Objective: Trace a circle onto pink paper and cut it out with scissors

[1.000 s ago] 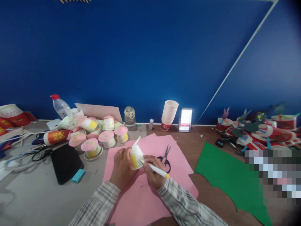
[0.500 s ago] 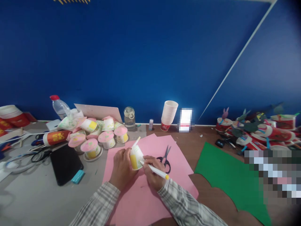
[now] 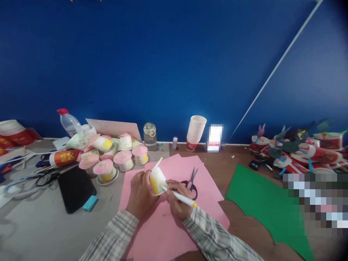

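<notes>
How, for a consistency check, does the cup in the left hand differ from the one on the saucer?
The held cup tilts in the left hand; the saucer cup stands on the saucer. The saucer cup wears a pink disc; the held cup shows none. Both have white and yellow areas.

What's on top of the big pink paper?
Scissors lie on the pink paper. Over it, the left hand holds a cup and the right hand holds a white pen. What the hands cover can't be seen.
</notes>
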A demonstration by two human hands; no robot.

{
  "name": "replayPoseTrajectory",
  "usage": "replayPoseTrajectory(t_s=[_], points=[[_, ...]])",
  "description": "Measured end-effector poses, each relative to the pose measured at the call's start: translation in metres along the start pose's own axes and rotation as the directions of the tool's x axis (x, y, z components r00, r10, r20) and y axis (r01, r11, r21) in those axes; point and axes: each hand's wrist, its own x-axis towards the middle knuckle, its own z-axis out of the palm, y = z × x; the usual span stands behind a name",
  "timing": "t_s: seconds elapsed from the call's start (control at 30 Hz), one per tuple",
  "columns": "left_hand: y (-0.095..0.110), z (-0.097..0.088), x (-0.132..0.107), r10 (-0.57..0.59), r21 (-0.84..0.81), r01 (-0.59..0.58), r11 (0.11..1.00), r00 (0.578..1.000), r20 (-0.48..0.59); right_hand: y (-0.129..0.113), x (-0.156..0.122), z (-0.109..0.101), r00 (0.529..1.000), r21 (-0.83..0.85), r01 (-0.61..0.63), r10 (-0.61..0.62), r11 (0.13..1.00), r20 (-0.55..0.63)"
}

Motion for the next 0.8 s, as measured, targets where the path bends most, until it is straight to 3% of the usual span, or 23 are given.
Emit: replayPoseTrajectory(t_s=[0.8], points=[[0.0021,-0.0016,0.0002,0.000,0.037,0.000,0.999,1.000,-0.003,0.0005,0.0018,0.0000,1.000,0.025,0.029,-0.030,0.999,0.009]])
